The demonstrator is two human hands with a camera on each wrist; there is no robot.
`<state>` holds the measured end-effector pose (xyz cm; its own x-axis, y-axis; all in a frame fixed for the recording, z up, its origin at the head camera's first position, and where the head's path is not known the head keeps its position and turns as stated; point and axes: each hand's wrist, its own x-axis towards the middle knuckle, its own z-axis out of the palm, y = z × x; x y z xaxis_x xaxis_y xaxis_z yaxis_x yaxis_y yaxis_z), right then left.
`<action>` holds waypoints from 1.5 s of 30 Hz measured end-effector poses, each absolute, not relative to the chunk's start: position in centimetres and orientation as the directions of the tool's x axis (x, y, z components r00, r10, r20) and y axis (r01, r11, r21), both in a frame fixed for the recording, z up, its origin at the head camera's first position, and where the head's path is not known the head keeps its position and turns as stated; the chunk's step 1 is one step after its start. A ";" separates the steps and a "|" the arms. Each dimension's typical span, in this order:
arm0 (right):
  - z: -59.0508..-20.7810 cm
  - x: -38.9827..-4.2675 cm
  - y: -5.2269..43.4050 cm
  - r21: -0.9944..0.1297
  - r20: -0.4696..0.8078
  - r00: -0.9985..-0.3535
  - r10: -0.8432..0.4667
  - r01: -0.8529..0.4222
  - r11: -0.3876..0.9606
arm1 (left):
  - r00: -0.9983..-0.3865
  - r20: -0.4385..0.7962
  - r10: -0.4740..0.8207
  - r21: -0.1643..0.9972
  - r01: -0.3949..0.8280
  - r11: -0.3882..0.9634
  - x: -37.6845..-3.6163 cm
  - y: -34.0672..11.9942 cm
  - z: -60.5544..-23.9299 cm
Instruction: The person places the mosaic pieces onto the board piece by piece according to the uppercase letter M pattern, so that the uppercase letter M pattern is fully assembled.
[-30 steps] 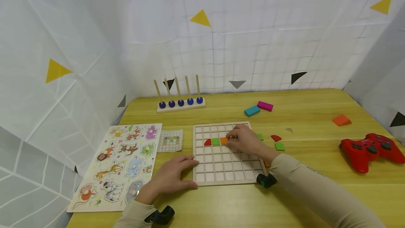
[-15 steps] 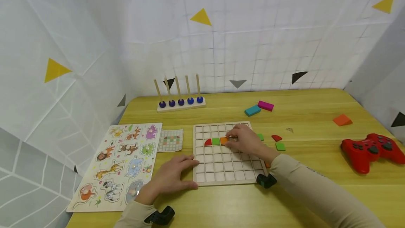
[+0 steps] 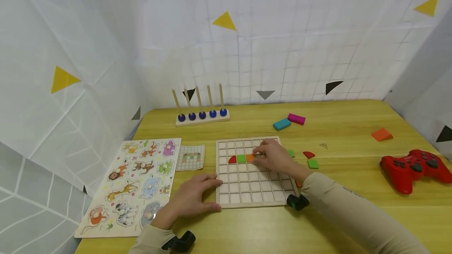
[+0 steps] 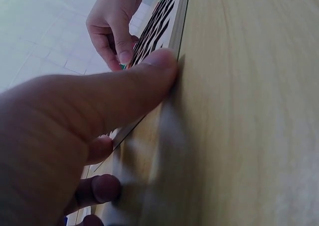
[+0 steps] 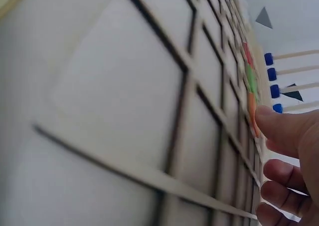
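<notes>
Grid board (image 3: 244,187) lies flat on the counter (image 3: 247,230); I see counter along its near edge, while the pattern card (image 3: 190,157) sits just beside its left edge. My left hand (image 3: 194,195) touches that edge, thumb and fingers apart. My right hand (image 3: 273,156) reaches over the right edge, thumb and forefinger at the orange tile (image 3: 249,158), beside the green tile (image 3: 241,158) on the board; clamped or not, I cannot tell. Versus one second ago: hands and tiles unmoved.

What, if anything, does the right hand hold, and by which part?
The right hand is at the right side of the orange tile; whether it grips is unclear.
</notes>
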<state>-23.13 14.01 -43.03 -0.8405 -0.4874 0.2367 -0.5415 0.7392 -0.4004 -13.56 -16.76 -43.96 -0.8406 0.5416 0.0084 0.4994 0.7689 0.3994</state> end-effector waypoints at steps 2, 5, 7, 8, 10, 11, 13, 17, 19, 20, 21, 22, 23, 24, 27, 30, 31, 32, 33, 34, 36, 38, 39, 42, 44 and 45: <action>-42.6 -23.2 14.9 -0.432 0.214 -0.866 -0.452 -0.499 0.751 | -0.837 0.008 0.547 0.402 0.504 0.765 -13.6 -16.6 -44.0; -41.8 -23.6 17.2 -0.479 0.169 -0.907 -0.386 -0.418 0.772 | -0.833 0.008 0.553 0.406 0.508 0.760 -13.5 -16.6 -44.0; -41.3 -23.8 19.1 -0.493 0.145 -0.923 -0.357 -0.381 0.782 | -0.833 0.006 0.553 0.409 0.507 0.759 -13.4 -16.6 -43.9; -41.2 -24.0 20.1 -0.489 0.134 -0.928 -0.348 -0.367 0.791 | -0.833 0.005 0.553 0.409 0.506 0.759 -13.4 -16.7 -43.9; -41.1 -24.1 21.9 -0.479 0.114 -0.934 -0.340 -0.351 0.805 | -0.834 0.005 0.552 0.408 0.506 0.760 -13.3 -16.7 -43.9; -41.1 -24.2 22.7 -0.471 0.105 -0.935 -0.340 -0.348 0.811 | -0.834 0.007 0.552 0.408 0.507 0.759 -13.3 -16.8 -43.9; -41.2 -24.2 23.9 -0.444 0.089 -0.931 -0.353 -0.354 0.823 | -0.833 0.012 0.553 0.408 0.509 0.758 -13.4 -16.8 -43.9; -41.3 -24.3 24.9 -0.397 0.078 -0.913 -0.400 -0.397 0.828 | -0.835 0.008 0.551 0.414 0.504 0.758 -13.4 -16.9 -43.8; -41.3 -24.4 25.0 -0.361 0.075 -0.904 -0.421 -0.418 0.834 | -0.835 0.000 0.551 0.416 0.501 0.759 -13.4 -16.9 -43.8; -41.4 -24.3 25.0 -0.340 0.075 -0.898 -0.433 -0.431 0.836 | -0.834 -0.003 0.552 0.417 0.501 0.759 -13.4 -16.9 -43.8; -41.4 -24.3 25.0 -0.315 0.078 -0.892 -0.446 -0.446 0.838 | -0.832 -0.006 0.554 0.416 0.502 0.758 -13.4 -16.9 -43.7; -41.5 -24.3 25.0 -0.296 0.082 -0.885 -0.458 -0.461 0.837 | -0.832 -0.010 0.555 0.415 0.502 0.759 -13.5 -16.9 -43.7; -41.6 -24.3 25.0 -0.279 0.085 -0.880 -0.468 -0.472 0.836 | -0.831 -0.013 0.556 0.413 0.502 0.760 -13.5 -16.9 -43.7; -41.7 -24.3 25.0 -0.265 0.089 -0.874 -0.478 -0.483 0.834 | -0.831 -0.017 0.556 0.410 0.501 0.762 -13.6 -16.8 -43.7; -41.9 -24.1 25.0 -0.262 0.098 -0.860 -0.500 -0.507 0.821 | -0.832 -0.026 0.554 0.412 0.496 0.765 -13.7 -16.8 -43.7; -42.1 -24.0 25.0 -0.284 0.095 -0.864 -0.494 -0.499 0.819 | -0.835 -0.029 0.550 0.415 0.490 0.766 -13.7 -16.8 -43.9; -42.1 -24.1 25.0 -0.290 0.099 -0.864 -0.494 -0.499 0.816 | -0.835 -0.029 0.550 0.415 0.490 0.766 -13.7 -16.8 -43.9; -42.2 -24.1 25.0 -0.295 0.099 -0.866 -0.490 -0.495 0.817 | -0.835 -0.026 0.549 0.415 0.491 0.766 -13.7 -16.8 -43.9; -42.3 -24.1 25.0 -0.296 0.101 -0.868 -0.486 -0.493 0.818 | -0.836 -0.026 0.549 0.413 0.491 0.767 -13.7 -16.8 -43.9; -42.4 -24.1 25.1 -0.297 0.105 -0.869 -0.484 -0.491 0.819 | -0.836 -0.025 0.548 0.412 0.491 0.768 -13.7 -16.8 -43.9; -42.6 -24.1 25.1 -0.295 0.120 -0.866 -0.485 -0.498 0.816 | -0.837 -0.025 0.547 0.409 0.491 0.770 -13.7 -16.8 -43.9; -42.7 -24.1 25.3 -0.290 0.144 -0.863 -0.485 -0.505 0.813 | -0.837 -0.025 0.546 0.407 0.491 0.770 -13.6 -16.8 -43.9; -42.8 -24.0 25.3 -0.286 0.162 -0.859 -0.485 -0.511 0.810 | -0.836 -0.022 0.548 0.406 0.493 0.769 -13.6 -16.8 -43.9; -42.9 -24.0 25.4 -0.286 0.214 -0.847 -0.487 -0.531 0.797 | -0.834 -0.010 0.552 0.402 0.502 0.766 -13.6 -16.7 -43.8; -43.0 -23.9 25.3 -0.292 0.230 -0.848 -0.477 -0.528 0.797 | -0.832 -0.004 0.555 0.400 0.508 0.763 -13.6 -16.7 -43.7; -43.0 -23.9 25.2 -0.294 0.233 -0.849 -0.474 -0.526 0.798 | -0.830 -0.001 0.557 0.400 0.511 0.761 -13.5 -16.7 -43.7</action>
<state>-23.91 25.15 -42.98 -0.8492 -0.4739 0.2331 -0.5260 0.7981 -0.2939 -13.54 -16.68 -43.69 -0.8303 0.5574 -0.0010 0.5105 0.7612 0.3999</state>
